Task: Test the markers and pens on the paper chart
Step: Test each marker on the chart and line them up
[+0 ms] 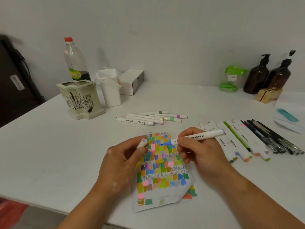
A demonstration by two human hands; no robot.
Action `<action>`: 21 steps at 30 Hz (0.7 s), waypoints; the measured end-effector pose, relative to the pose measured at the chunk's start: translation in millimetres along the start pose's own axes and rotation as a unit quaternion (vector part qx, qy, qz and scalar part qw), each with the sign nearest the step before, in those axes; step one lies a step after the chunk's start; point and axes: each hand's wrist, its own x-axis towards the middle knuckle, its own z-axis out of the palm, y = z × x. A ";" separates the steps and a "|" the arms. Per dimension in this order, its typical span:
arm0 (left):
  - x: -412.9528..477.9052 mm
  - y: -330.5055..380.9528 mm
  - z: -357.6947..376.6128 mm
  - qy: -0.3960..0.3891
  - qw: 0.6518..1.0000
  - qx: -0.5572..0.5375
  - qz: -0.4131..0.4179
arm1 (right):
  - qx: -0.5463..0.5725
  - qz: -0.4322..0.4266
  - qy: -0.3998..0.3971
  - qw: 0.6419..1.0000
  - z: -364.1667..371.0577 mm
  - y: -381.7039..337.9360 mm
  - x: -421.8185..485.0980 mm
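A paper chart [162, 171] full of small coloured swatches and scribbled lines lies on the white table [49, 154] in front of me. My right hand [196, 151] grips a white marker [204, 135] with its blue tip bared and pointing left above the chart's upper part. My left hand [122, 161] pinches the marker's white cap [142, 143] just left of the tip. A row of white markers and dark pens [247, 139] lies to the right. Several more white markers [148, 119] lie beyond the chart.
A ceramic pot [80, 98], a clear bottle with a red cap [75, 63], a white holder [110, 90] and a white box [132, 81] stand at the back left. Two brown pump bottles [267, 75], a green-lidded jar [231, 78] and a gold box [268, 95] stand back right.
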 end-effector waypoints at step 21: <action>-4.3 2.4 -0.9 -0.092 0.993 0.023 0.076 | -0.057 -0.041 -0.080 0.994 13.1 -3.3 -9.0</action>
